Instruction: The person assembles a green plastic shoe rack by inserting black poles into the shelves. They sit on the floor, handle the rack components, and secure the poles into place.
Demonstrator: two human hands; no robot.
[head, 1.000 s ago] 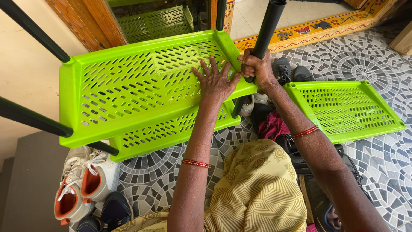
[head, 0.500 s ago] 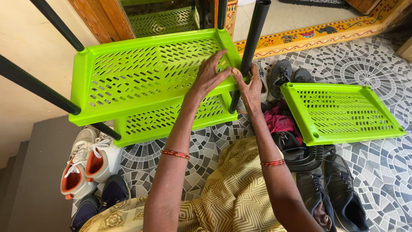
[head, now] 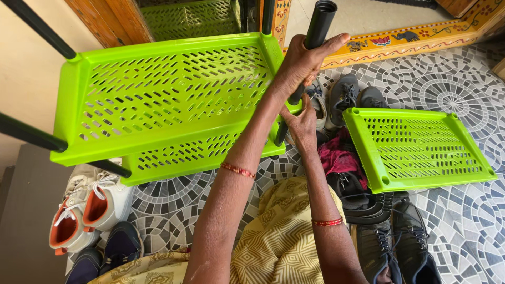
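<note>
A lime-green slotted top shelf (head: 158,89) sits on black poles, with a lower green shelf (head: 194,152) beneath it. My left hand (head: 301,58) is wrapped around the black pole (head: 320,21) that rises from the top shelf's near right corner. My right hand (head: 302,122) is just below that corner. It grips the shelf's edge from underneath, beside the lower stretch of the same pole. A loose green shelf (head: 415,147) lies flat on the patterned floor to the right.
White and orange sneakers (head: 87,210) stand at the lower left beside a grey step (head: 26,221). Dark shoes (head: 389,236), sandals and a magenta cloth (head: 342,158) lie between the rack and the loose shelf. A wooden door frame (head: 110,18) and a painted threshold (head: 405,34) are beyond.
My left hand left the shelf's surface and rose to grasp the pole. My right hand let go of the pole and dropped under the shelf's corner. The view shifted slightly.
</note>
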